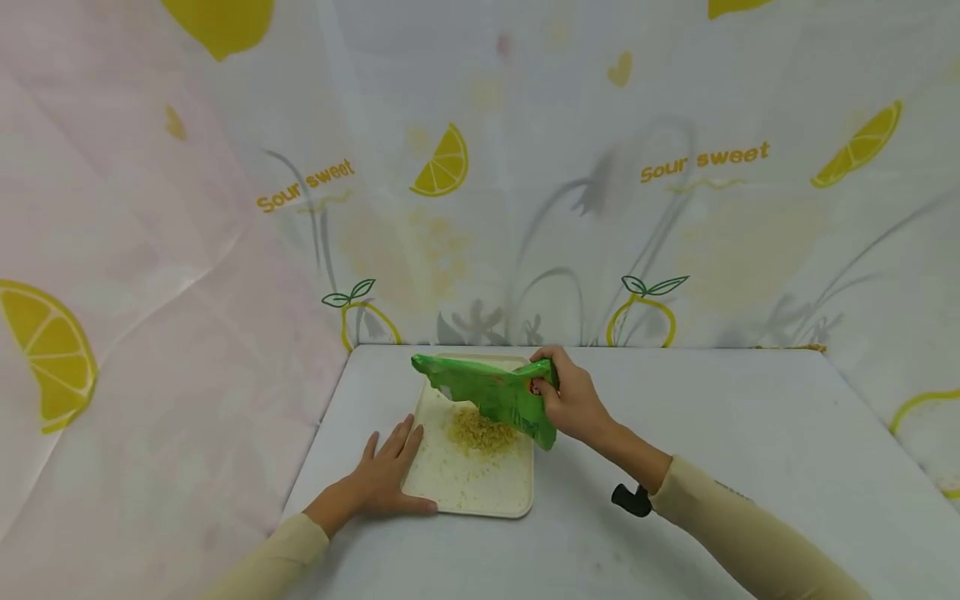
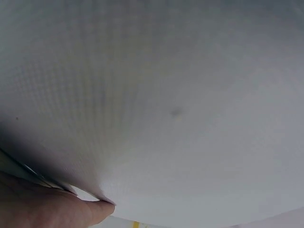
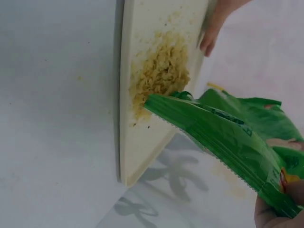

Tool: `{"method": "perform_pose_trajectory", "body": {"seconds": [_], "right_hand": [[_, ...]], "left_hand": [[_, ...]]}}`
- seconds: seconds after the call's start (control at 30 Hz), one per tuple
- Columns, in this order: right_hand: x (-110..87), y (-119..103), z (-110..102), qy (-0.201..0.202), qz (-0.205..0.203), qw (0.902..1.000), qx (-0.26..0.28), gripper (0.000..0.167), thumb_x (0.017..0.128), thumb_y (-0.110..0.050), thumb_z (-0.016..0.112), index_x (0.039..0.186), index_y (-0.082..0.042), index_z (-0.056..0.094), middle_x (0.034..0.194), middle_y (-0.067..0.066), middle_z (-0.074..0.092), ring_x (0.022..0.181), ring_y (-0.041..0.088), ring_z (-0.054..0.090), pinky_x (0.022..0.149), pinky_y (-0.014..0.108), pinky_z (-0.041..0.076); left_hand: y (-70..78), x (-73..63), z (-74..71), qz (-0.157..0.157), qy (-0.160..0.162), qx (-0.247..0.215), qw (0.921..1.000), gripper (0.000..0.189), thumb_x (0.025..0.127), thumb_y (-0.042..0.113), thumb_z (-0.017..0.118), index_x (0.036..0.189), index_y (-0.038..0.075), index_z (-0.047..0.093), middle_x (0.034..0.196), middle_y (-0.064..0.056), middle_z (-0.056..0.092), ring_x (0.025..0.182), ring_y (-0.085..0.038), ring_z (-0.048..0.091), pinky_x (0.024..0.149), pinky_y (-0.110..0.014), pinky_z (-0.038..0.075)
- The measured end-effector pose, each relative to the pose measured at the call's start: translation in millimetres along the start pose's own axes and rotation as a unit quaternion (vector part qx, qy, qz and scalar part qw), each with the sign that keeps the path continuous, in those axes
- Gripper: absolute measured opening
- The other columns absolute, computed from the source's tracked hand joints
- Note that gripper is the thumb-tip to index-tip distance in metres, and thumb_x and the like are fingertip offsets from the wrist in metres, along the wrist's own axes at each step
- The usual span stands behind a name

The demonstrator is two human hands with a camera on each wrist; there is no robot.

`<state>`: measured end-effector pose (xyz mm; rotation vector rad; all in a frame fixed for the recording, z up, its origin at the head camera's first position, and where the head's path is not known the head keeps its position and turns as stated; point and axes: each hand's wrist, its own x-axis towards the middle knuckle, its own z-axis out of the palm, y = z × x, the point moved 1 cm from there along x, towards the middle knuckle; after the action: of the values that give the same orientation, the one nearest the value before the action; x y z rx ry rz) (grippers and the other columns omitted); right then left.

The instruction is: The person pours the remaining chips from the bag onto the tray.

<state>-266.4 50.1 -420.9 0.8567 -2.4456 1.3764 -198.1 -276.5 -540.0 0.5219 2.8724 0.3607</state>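
A green plastic food packet (image 1: pixel 491 392) is tilted over a cream rectangular tray (image 1: pixel 472 492), gripped at one end by my right hand (image 1: pixel 573 400). Broken yellowish noodle pieces (image 1: pixel 480 432) lie heaped in the tray, with crumbs scattered round them. In the right wrist view the packet (image 3: pixel 223 142) hangs beside the heap (image 3: pixel 164 69), its far end overlapping it. My left hand (image 1: pixel 386 475) rests along the tray's left edge, fingers spread and thumb at the near corner. The left wrist view shows only part of that hand (image 2: pixel 52 206) low at the left.
The white tabletop (image 1: pixel 675 417) stretches to the right of the tray. A lemon-print curtain (image 1: pixel 525 208) rises behind the table and along its left side. A small black object (image 1: pixel 632 500) sits under the right sleeve at the wrist. A few crumbs dot the tabletop in the right wrist view.
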Motion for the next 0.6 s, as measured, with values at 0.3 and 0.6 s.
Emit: {"method": "perform_pose_trajectory", "body": {"seconds": [0.3, 0.6], "right_hand": [[4.6, -2.9, -8.4, 0.073, -0.032, 0.9960, 0.040, 0.028, 0.095, 0.007, 0.057, 0.121, 0.002, 0.050, 0.101, 0.019, 0.066, 0.079, 0.023, 0.067, 0.061, 0.029, 0.053], [-2.5, 9.9, 1.5, 0.017, -0.010, 0.9997, 0.013, 0.023, 0.097, 0.004, 0.056, 0.118, 0.000, 0.051, 0.091, 0.014, 0.066, 0.063, 0.012, 0.055, 0.053, 0.025, 0.045]], "left_hand": [[-1.1, 0.2, -1.9, -0.004, -0.005, 0.000, 1.0000, 0.129, 0.070, 0.086, 0.060, 0.160, 0.007, 0.009, 0.166, -0.018, -0.002, 0.153, -0.037, 0.010, 0.114, -0.070, 0.005], [-2.0, 0.4, 1.8, -0.001, 0.000, 0.006, 1.0000, 0.129, 0.069, 0.086, 0.061, 0.160, 0.008, 0.010, 0.167, -0.017, -0.001, 0.153, -0.036, 0.011, 0.114, -0.069, 0.007]]}}
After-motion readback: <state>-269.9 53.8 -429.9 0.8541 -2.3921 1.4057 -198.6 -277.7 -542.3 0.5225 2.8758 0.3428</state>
